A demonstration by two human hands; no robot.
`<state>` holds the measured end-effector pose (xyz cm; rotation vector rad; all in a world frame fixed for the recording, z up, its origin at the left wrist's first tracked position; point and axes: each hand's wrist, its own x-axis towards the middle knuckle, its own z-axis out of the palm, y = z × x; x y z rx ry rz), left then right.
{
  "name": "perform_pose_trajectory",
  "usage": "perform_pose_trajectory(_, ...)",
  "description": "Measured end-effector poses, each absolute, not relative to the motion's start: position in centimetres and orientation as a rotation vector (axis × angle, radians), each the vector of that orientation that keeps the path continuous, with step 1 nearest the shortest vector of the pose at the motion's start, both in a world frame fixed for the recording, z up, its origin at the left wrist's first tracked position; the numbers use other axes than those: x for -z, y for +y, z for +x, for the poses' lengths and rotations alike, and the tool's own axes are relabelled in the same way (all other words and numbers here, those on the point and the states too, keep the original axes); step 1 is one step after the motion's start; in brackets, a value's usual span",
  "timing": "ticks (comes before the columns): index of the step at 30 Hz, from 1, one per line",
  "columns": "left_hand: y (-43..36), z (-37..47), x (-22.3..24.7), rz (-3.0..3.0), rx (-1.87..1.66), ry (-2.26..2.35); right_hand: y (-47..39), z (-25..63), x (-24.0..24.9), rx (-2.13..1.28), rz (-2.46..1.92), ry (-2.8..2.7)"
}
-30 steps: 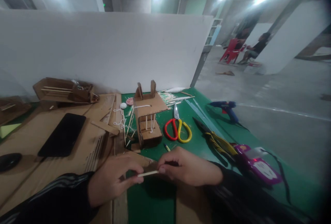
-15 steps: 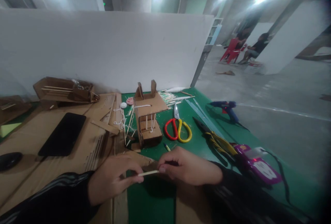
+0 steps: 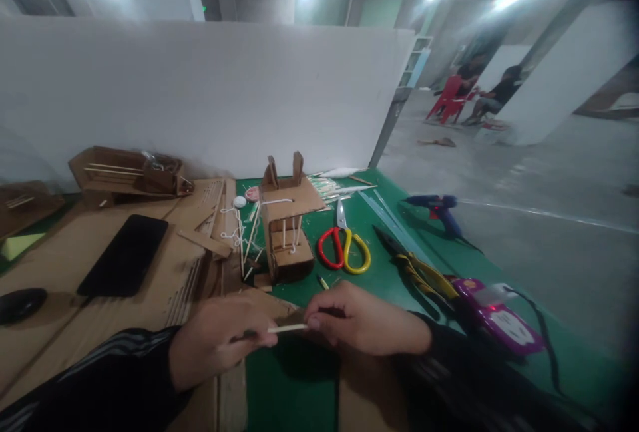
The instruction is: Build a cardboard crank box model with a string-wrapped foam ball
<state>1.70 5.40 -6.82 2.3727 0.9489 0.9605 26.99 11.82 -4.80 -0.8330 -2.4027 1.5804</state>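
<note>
A short pale wooden stick point(image 3: 288, 329) spans the gap between my two hands, above the green tabletop. My left hand point(image 3: 222, 332) pinches its left end between thumb and fingers. At the other end, the fingertips of my right hand point(image 3: 362, 322) are closed on the stick. Just beyond my hands stands a cardboard model point(image 3: 290, 255) with upright sticks and a white string through it. Scissors point(image 3: 343, 245) with one red and one yellow handle lie to the right of the model. A small yellowish marker-like piece point(image 3: 323, 282) is partly behind my right hand.
Pliers point(image 3: 414, 269), a purple power strip point(image 3: 494, 319) and a blue glue gun point(image 3: 436, 209) lie at the right. Cardboard sheets point(image 3: 124, 325) cover the left side, with a black phone point(image 3: 124, 255) on them. A white partition point(image 3: 210, 99) rises behind. Two people sit far off.
The fingers of my left hand have shifted and curled slightly around the stick's left end. The stick now lies a little higher and more level. My right hand has hardly moved.
</note>
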Motion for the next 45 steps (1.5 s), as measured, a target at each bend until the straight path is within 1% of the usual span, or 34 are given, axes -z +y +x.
perform_pose_trajectory(5,5.3,1.8,7.0,2.397,-0.984,0.939,11.5,27.0,4.5,-1.473,-0.78,-2.466)
perform_pose_trajectory(8,5.3,1.7,6.9,2.388,-0.949,0.884,11.4,26.8,4.5,-1.509,-0.798,-2.453)
perform_pose_trajectory(14,4.9,1.5,6.4,2.264,-0.949,0.954,11.4,26.7,4.7,-1.558,-0.762,-2.423)
perform_pose_trajectory(19,4.7,1.5,6.9,2.212,-1.081,1.012,11.4,26.9,4.9,-1.426,-0.771,-2.435)
perform_pose_trajectory(25,4.8,1.6,7.1,2.248,-1.005,1.024,11.3,26.9,4.8,-1.386,-0.754,-2.463)
perform_pose_trajectory(30,4.9,1.7,7.0,2.171,-1.034,0.998,11.4,26.8,5.0,-1.332,-0.747,-2.461)
perform_pose_trajectory(35,4.6,1.8,7.0,2.126,-1.041,1.113,11.3,27.0,5.3,-1.294,-0.722,-2.454)
perform_pose_trajectory(39,4.8,1.6,7.1,2.225,-0.988,1.034,11.4,26.9,5.4,-1.264,-0.73,-2.471)
perform_pose_trajectory(45,4.9,1.3,7.8,2.171,-1.089,1.022,11.4,26.8,5.2,-1.248,-0.741,-2.424)
